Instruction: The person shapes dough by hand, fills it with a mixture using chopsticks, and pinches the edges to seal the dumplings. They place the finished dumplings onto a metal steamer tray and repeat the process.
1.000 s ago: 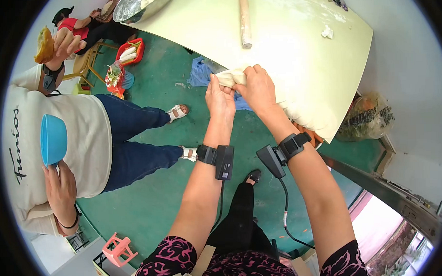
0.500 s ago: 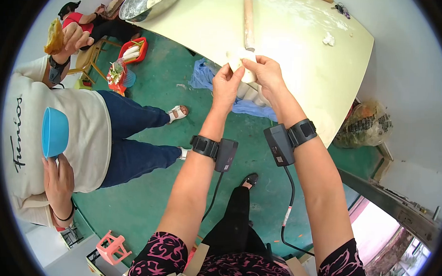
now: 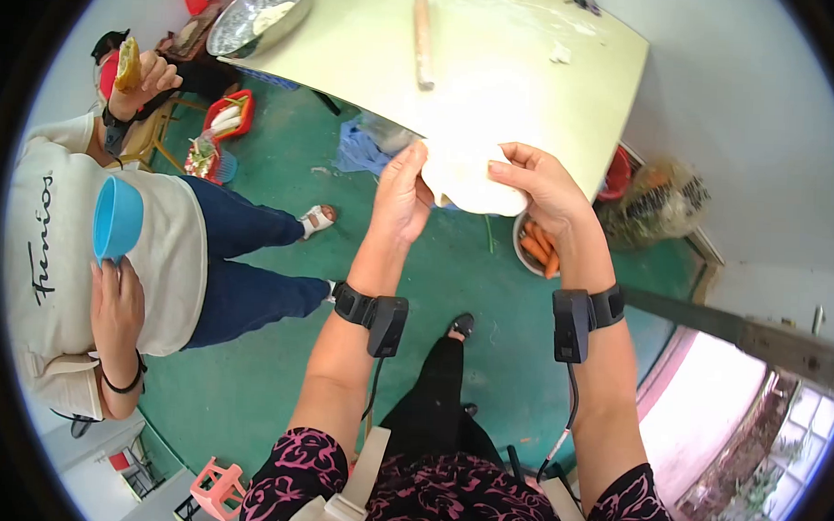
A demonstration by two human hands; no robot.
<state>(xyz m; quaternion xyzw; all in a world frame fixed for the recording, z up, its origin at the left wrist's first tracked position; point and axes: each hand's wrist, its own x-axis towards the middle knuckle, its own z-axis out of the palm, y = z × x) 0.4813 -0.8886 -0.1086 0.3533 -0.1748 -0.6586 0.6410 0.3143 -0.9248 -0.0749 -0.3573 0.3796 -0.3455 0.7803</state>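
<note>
A flat sheet of pale dough (image 3: pixel 475 184) hangs between my two hands over the table's near edge. My left hand (image 3: pixel 404 196) pinches its left side, thumb upward. On the other side, my right hand (image 3: pixel 550 190) grips the dough's right edge between thumb and fingers. Bright glare washes out part of the sheet. Beyond it, a wooden rolling pin (image 3: pixel 423 42) lies on the pale yellow table (image 3: pixel 542 95). A small scrap of dough (image 3: pixel 560 53) rests to the right of the pin.
A metal bowl (image 3: pixel 260 18) holding dough stands at the table's far left. To my left, a person holds a blue cup (image 3: pixel 117 218) and a piece of food (image 3: pixel 128 65). A bowl of carrots (image 3: pixel 537 246) sits below my right hand. A pink stool (image 3: pixel 218 488) stands lower left.
My hands have moved apart and closer to me, and the dough between them now spreads much wider. The carrot bowl has come into view. The table appears shifted left.
</note>
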